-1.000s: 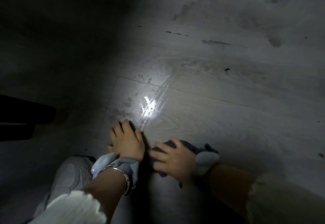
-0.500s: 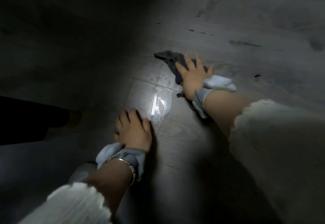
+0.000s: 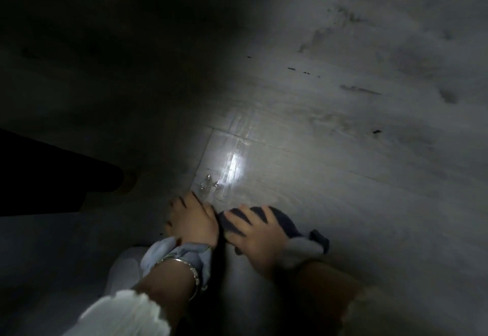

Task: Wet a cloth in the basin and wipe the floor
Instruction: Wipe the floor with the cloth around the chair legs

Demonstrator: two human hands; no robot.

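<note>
A dark cloth (image 3: 284,223) lies on the grey wood-grain floor (image 3: 343,177), pressed down under my right hand (image 3: 257,235), whose fingers are spread over it. My left hand (image 3: 194,219) rests flat on the floor just left of the cloth, fingers apart, holding nothing. Both wrists wear pale blue scrunchies, and a bangle circles the left one. A wet, shiny streak (image 3: 233,169) glints ahead of the hands. The basin is out of sight.
A dark, black shape (image 3: 52,174) juts in from the left edge at floor level. Small dark specks (image 3: 376,132) and smudges dot the floor to the far right. My knee in pale trousers (image 3: 124,269) sits below the left wrist. The upper left is in deep shadow.
My right hand has dragged the cloth back from the far reach toward me, ending beside the left hand. The left hand stays planted in the same spot.
</note>
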